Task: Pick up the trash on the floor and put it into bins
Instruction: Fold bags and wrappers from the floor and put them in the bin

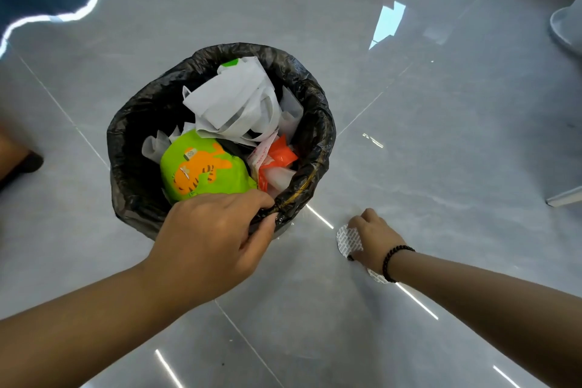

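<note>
head view showed the left hand (214,236) gripping the bin (302,192) rim. just right of the bin, the right hand (371,238) pinched a foil seal lid (346,238) lying on the floor (441,135); next, probably lifting it into the bin.

Round foil seal (348,239) half hidden under right hand (371,238); white object (567,28) cut off at right edge.

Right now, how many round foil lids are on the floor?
2. One foil lid lies under the right hand's fingers, right of the bin; a second foil lid peeks out beneath the wrist. More may be hidden.
</note>
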Available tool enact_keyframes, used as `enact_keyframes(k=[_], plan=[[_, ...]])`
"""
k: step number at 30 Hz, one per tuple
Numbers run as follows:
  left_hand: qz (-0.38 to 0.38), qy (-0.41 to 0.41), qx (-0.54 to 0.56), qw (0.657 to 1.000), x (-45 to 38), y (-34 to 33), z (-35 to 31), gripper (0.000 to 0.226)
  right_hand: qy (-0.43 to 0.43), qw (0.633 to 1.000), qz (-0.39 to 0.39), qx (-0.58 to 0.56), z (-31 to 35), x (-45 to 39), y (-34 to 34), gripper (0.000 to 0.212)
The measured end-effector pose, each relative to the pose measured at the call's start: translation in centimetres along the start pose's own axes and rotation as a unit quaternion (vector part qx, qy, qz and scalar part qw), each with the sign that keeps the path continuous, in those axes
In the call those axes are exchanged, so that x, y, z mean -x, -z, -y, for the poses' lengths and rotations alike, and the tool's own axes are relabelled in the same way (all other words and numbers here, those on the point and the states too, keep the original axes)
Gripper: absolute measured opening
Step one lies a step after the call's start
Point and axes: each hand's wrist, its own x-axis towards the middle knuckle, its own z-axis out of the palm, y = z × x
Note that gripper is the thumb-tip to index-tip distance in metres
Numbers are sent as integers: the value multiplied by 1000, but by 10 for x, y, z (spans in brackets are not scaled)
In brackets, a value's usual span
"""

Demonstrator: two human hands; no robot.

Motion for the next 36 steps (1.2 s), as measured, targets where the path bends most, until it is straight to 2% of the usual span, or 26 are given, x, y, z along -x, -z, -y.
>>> enact_keyframes(k=[3, 5, 7, 10, 13, 16, 21, 24, 27, 32, 36], plan=[[-4, 0, 0, 1000, 1, 0, 0, 19, -5, 1000, 13, -12, -2, -2, 4, 52], [-2, -1, 1, 1000, 1, 0, 0, 19, 1, 1000, 16, -23, -7, -1, 5, 36], [-6, -5, -1, 1000, 2, -1, 0, 18, -23, 995, 3, -93, -10, 1, 7, 26], [-12, -8, -4, 1000, 1, -2, 1, 16, -60, 978, -12, -200, -8, 0, 10, 37], [-10, -4, -2, 1000, 1, -2, 0, 18, -63, 986, 15, -153, -5, -7, 6, 52], [-10, -3, -2, 1000, 2, -2, -1, 19, -58, 992, 29, -108, -2, -12, 5, 49], [-13, -7, 0, 1000, 2, -2, 0, 18, -30, 993, -38, -112, -3, -9, 2, 41], [-12, -7, -3, 1000, 2, -3, 1, 19, -36, 977, -43, -208, -13, 0, 1, 32], [-8, -7, -3, 1000, 3, -4, 1, 21, -58, 958, -43, -277, -29, 15, 5, 38], [-6, 2, -10, 1000, 3, -4, 1, 22, -103, 978, 27, -177, -58, 43, -18, 48], [-5, 6, -13, 1000, 3, -4, -1, 21, -111, 983, 22, -148, -60, 42, -23, 47]])
